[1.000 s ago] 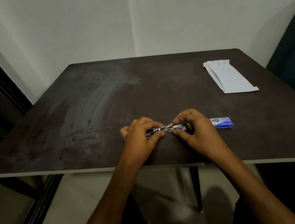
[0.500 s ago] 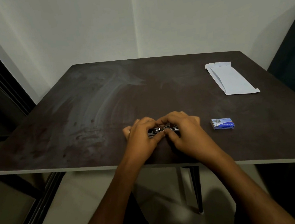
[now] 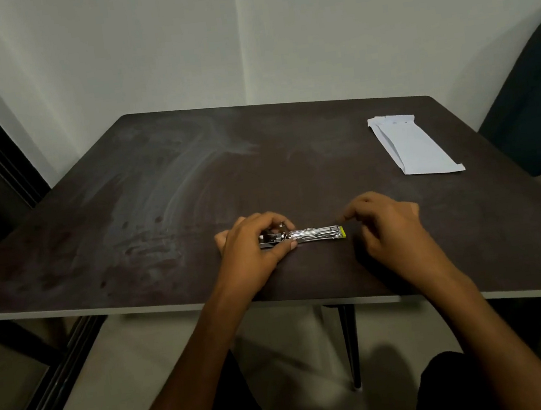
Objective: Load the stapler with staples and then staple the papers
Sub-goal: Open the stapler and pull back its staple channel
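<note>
gripping the stapler (image 3: 303, 236) with the left hand (image 3: 254, 245), thumb and fingers clamped on its left end. stapler lies flat on the dark table (image 3: 159, 201) near the front edge, metal body running left to right, yellow-green tip at the right end. right hand (image 3: 388, 224) sits just right of that tip, fingers loosely curled, off the stapler; can't tell if it pinches anything. folded white papers (image 3: 412, 143) lie well apart at the far right of the table.
</note>
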Motion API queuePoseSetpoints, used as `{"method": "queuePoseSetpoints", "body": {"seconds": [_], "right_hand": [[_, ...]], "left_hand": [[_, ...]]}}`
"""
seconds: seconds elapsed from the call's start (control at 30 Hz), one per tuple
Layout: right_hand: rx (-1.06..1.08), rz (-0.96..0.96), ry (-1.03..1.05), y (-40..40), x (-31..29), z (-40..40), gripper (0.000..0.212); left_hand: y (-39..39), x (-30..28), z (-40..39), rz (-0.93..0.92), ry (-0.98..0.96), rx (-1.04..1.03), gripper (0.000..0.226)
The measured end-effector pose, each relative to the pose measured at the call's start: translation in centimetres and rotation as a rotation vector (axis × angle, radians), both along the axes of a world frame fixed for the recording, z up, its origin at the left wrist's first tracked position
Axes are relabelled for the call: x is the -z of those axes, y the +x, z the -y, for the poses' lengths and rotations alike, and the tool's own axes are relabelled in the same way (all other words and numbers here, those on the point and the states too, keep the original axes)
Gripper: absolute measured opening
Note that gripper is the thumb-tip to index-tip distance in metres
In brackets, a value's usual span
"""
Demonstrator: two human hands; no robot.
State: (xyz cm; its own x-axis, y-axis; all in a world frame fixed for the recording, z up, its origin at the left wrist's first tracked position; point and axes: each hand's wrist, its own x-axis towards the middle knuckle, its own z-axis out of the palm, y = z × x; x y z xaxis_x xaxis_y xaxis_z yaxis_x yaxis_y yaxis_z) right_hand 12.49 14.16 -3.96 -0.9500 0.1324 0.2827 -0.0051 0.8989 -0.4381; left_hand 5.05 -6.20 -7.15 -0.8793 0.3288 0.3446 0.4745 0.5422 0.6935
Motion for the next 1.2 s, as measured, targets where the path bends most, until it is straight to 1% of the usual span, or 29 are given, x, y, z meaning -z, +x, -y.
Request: {"method": "queuePoseSetpoints", "body": {"seconds": [0.1, 0.27, 0.5, 0.83, 1.2], "right_hand": [[0.031, 0.003, 0.077, 0.0, 0.2, -0.5, 0.041], [-0.025, -0.01, 0.124, -0.2, 0.5, -0.5, 0.046], [-0.026, -0.001, 0.226, -0.7, 0.7, -0.2, 0.042], [-0.097, 0.001, 0.146, -1.1, 1.0, 0.8, 0.044], [-0.173, 0.032, 0.095, -1.9, 0.5, 1.8, 0.039]], "left_hand": [[-0.1, 0.1, 0.1, 0.002, -0.003, -0.001, 0.019], [0.0, 0.0, 0.1, 0.003, -0.005, -0.001, 0.019], [0.0, 0.0, 0.1, 0.008, -0.001, 0.005, 0.019], [-0.1, 0.1, 0.0, -0.011, -0.01, -0.005, 0.02], [0.0, 0.1, 0.0, -0.014, -0.007, -0.016, 0.019]]}}
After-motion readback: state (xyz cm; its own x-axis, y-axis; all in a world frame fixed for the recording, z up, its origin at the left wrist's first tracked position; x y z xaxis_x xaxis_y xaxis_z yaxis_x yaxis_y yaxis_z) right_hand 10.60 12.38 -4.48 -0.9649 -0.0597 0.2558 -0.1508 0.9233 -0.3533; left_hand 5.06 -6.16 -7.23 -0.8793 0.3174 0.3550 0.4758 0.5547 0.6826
